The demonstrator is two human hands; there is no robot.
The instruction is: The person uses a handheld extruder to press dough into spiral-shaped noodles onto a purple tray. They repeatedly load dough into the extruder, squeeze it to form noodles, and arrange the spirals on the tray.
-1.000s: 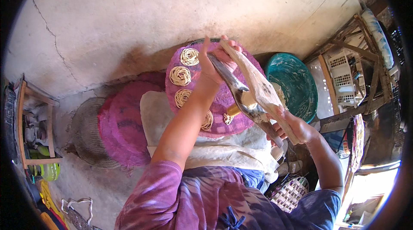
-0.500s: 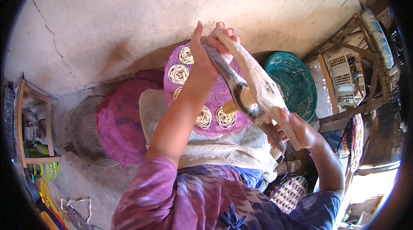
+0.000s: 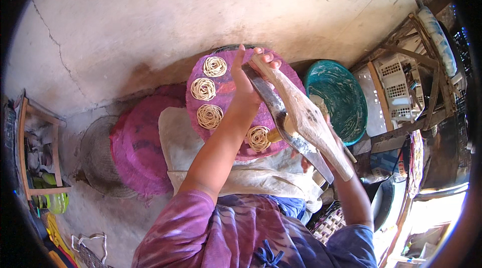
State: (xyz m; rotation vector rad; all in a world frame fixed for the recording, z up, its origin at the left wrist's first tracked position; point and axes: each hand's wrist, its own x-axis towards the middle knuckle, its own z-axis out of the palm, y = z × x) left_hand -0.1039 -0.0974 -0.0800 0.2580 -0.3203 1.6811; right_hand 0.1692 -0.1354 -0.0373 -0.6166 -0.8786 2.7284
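The two-handled wooden noodle press (image 3: 307, 110) hangs above a round purple cloth (image 3: 260, 117), the left hand's (image 3: 244, 81) grip wrapped round its 11-o'clock ends; the right hand's (image 3: 327, 120) grip, mostly hidden behind it, cannot be judged. One noodle coil (image 3: 258, 140) lies at its 8 o'clock, three toward 10, beyond the left forearm (image 3: 216, 150). At 2 o'clock, a teal basin (image 3: 346, 87) is partly blocked.

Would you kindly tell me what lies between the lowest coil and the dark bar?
In the head view, a brass-coloured tube lies between the lowest coil and the dark bar; whether it touches the coil is unclear.
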